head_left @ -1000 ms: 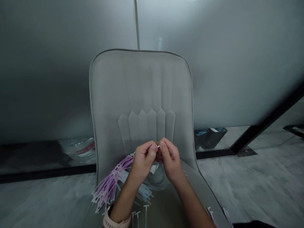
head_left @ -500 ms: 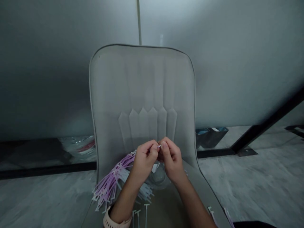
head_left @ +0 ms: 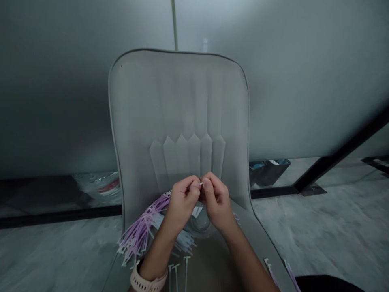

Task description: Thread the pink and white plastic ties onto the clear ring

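Both hands meet above the chair seat. Between the fingertips shows a small white piece [head_left: 201, 183], mostly covered; its kind is too small to tell. My left hand [head_left: 181, 202] is closed in a pinch at one side of it, and my right hand [head_left: 217, 200] pinches at the other. Left of my left hand lies a bundle of thin purple strips [head_left: 140, 232] with white T-shaped ends. White strips [head_left: 186, 242] of the same shape spread beneath my left forearm. Under the hands stands a clear round plastic container [head_left: 200, 224] with a white scrap in it.
A grey padded chair [head_left: 182, 97] bears everything. Several loose white T-ended strips [head_left: 186, 271] lie near its front, and purple ones [head_left: 291, 275] at its right edge. Behind are a frosted panel [head_left: 304, 81], a clear plastic bag [head_left: 101, 188] and a dark bag [head_left: 270, 172].
The hands stay pinched together and have drawn slightly closer, with less of the white piece showing. The whole view has shifted a little.
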Available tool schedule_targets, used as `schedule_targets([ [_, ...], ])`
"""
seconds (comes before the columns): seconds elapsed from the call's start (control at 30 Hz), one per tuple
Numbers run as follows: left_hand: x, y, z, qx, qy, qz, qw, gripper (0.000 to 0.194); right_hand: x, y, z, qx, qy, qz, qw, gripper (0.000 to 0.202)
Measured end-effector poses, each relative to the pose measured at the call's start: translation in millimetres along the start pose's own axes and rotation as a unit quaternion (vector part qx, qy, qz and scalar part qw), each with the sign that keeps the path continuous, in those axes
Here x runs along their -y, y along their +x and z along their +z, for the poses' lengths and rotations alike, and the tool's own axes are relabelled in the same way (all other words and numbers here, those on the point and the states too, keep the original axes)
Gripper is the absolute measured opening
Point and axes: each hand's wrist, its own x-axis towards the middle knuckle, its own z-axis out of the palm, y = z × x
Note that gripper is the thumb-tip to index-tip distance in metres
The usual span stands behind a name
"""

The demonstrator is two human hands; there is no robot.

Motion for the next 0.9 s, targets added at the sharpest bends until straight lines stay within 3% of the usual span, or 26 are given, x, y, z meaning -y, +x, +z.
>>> schedule_targets([
  [0.4, 7, 1, 2.3, 0.005, -0.017, -0.012, 1.000, 0.032, -2, 2, -3, -0.013, -0.100, -0.038, 0.994, 0.032],
  [0.9, 7, -1, -5.6, 0.114, -0.040, -0.032, 0.992, 0.038, -4, 6, -18, 0.013, -0.107, -0.035, 0.994, 0.036],
])
